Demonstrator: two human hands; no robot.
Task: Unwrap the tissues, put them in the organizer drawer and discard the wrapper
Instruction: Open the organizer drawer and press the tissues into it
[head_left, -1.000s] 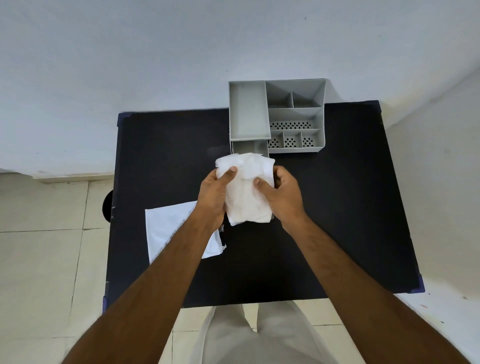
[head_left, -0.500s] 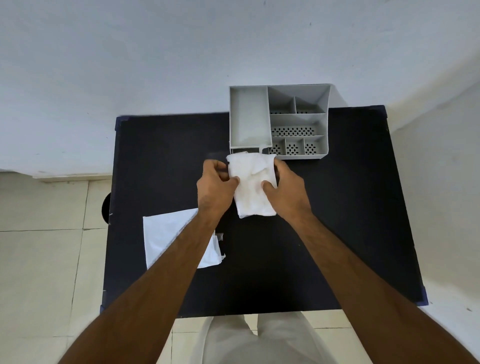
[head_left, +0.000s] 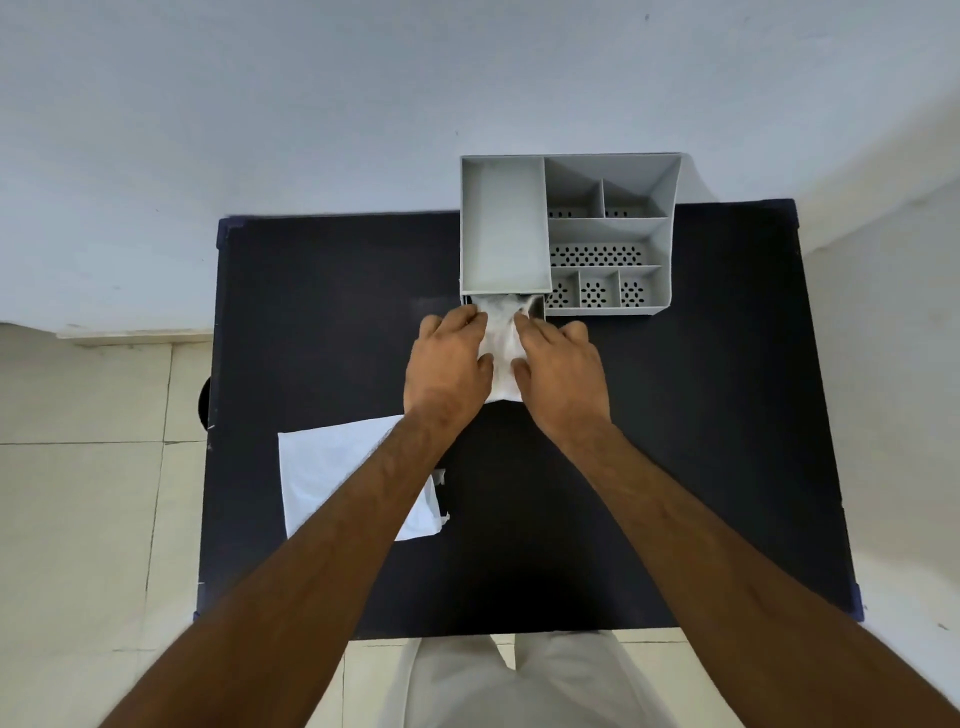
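A white stack of tissues (head_left: 501, 353) lies between my two hands, its far end pushed into the open drawer (head_left: 535, 306) at the front left of the grey organizer (head_left: 613, 228). My left hand (head_left: 449, 364) grips the stack's left side and my right hand (head_left: 558, 374) grips its right side. Most of the stack is hidden under my fingers. The empty white wrapper (head_left: 332, 473) lies flat on the black table at the left, partly under my left forearm.
The organizer stands at the far edge of the black table (head_left: 701, 441), against a white wall. Its compartments hold nothing. Tiled floor shows on both sides, and a dark round object (head_left: 204, 410) sits by the table's left edge.
Both hands have carried the tissues away from me, from above the table's middle to the drawer mouth, and lowered them so the far end enters the drawer.
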